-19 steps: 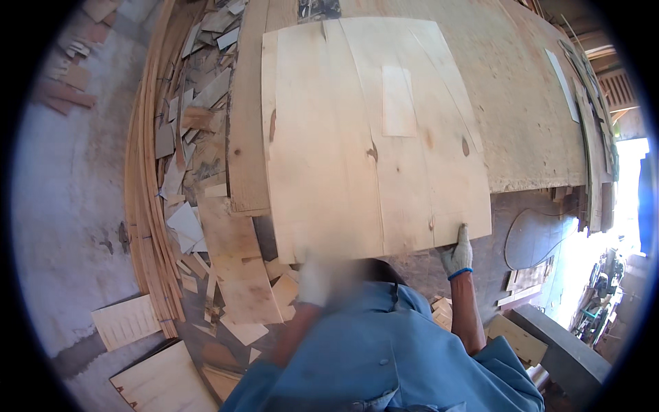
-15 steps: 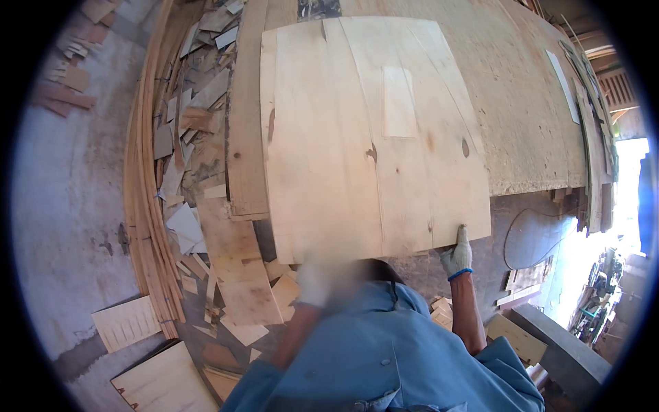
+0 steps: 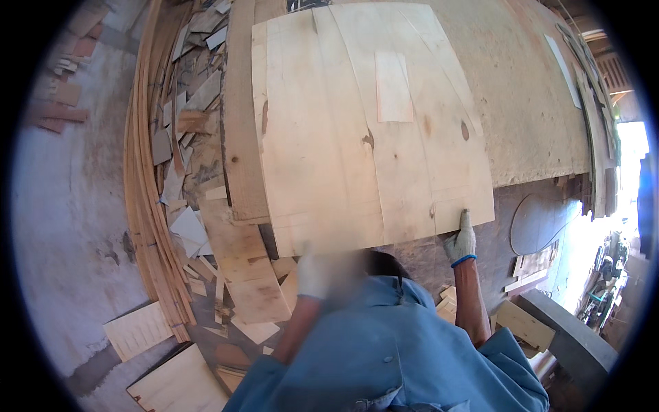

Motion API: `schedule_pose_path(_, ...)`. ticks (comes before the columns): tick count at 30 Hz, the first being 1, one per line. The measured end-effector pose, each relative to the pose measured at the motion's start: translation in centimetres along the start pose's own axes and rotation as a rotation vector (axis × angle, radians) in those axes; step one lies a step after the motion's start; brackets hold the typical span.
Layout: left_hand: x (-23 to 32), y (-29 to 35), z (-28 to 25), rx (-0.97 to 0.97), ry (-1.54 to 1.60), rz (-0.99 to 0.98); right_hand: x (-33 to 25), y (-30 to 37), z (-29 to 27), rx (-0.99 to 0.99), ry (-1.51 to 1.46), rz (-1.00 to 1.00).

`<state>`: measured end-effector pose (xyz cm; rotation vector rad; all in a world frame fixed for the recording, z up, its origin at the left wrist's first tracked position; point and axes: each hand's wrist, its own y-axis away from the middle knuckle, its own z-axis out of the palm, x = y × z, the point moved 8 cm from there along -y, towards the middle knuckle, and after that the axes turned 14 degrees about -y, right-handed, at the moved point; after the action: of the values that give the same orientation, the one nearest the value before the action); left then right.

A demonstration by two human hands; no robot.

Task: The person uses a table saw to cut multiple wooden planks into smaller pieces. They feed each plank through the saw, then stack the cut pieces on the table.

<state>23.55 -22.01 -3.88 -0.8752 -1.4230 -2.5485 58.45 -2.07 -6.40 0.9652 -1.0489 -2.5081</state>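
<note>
A large pale plywood sheet [image 3: 322,165] lies over the work table in front of me, its near edge reaching past the table edge towards my body. My right hand [image 3: 461,242], in a white glove with a blue cuff, grips the sheet's near right corner, thumb on top and fingers underneath out of sight. At the near left part of that edge is my gloved left hand [image 3: 313,277], its thumb against the sheet; a blurred patch in the picture hides part of this hand. A small lighter rectangular piece [image 3: 393,88] shows on the sheet's upper face.
The worn wooden table [image 3: 528,117] extends to the right, with a narrow white strip [image 3: 563,71] at its far side. Long thin wood strips [image 3: 141,172] run along the left beside scattered wood offcuts [image 3: 199,89]. A dark grey beam [image 3: 566,329] stands at lower right.
The whole view has shifted slightly. The plywood sheet and my right hand have moved a little away from my body; both hands keep their places at its near edge.
</note>
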Motion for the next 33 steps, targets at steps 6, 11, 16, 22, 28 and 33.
schedule_pose_path(6,2.5,0.4,4.7,-0.438,-0.696,0.548,-0.8,-0.1,3.2,-0.017,-0.019,-0.031)
schedule_pose_path(11,1.4,-0.8,4.8,-0.421,-0.677,0.476,-0.5,-0.4,4.4,-0.032,-0.174,-0.06)
schedule_pose_path(16,-0.3,1.6,2.5,-0.289,-1.186,0.345,1.6,0.7,0.5,-0.048,-0.198,0.003)
schedule_pose_path(22,1.4,0.7,4.2,-0.371,-0.84,0.364,1.6,0.2,2.8,-0.011,-0.223,-0.015)
schedule_pose_path(28,3.3,-1.8,6.6,-0.482,-0.857,0.425,1.3,-2.4,6.3,-0.091,-0.241,0.009)
schedule_pose_path(33,4.0,-0.6,8.6,-0.537,-0.878,0.337,0.9,-2.3,5.2,-0.039,-0.217,0.034)
